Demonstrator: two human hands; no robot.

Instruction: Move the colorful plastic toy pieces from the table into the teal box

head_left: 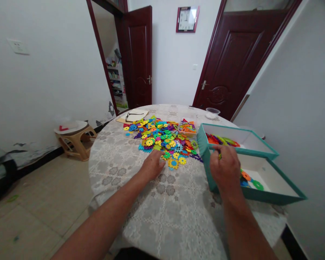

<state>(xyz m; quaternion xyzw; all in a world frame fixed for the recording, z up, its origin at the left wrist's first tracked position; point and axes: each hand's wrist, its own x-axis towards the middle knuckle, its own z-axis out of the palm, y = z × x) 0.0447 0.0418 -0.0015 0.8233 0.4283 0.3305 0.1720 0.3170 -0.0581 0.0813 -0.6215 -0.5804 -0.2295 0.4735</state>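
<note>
A heap of colourful plastic snowflake-shaped building pieces (165, 135) lies on the table. At its near edge rests my left hand (153, 164), thumb and forefinger apart, with nothing visible between them; a yellow-green piece (157, 147) lies just beyond the fingers. My right hand (226, 164) is closed over the left end of the nearer compartment of a teal box (273, 196). A small yellow-green plastic piece (220, 156) shows between its fingers. Inside that compartment lie a green piece (258, 185) and an orange piece (246, 176), partly hidden by my right hand and wrist.
The box's farther compartment holds red and yellow-green strips (223, 140). Behind the heap stand a small clear tub of pieces (187, 128) and a clear bowl (212, 113). Glasses (135, 115) lie on paper at the back left. A stool (77, 142) stands left of the round table.
</note>
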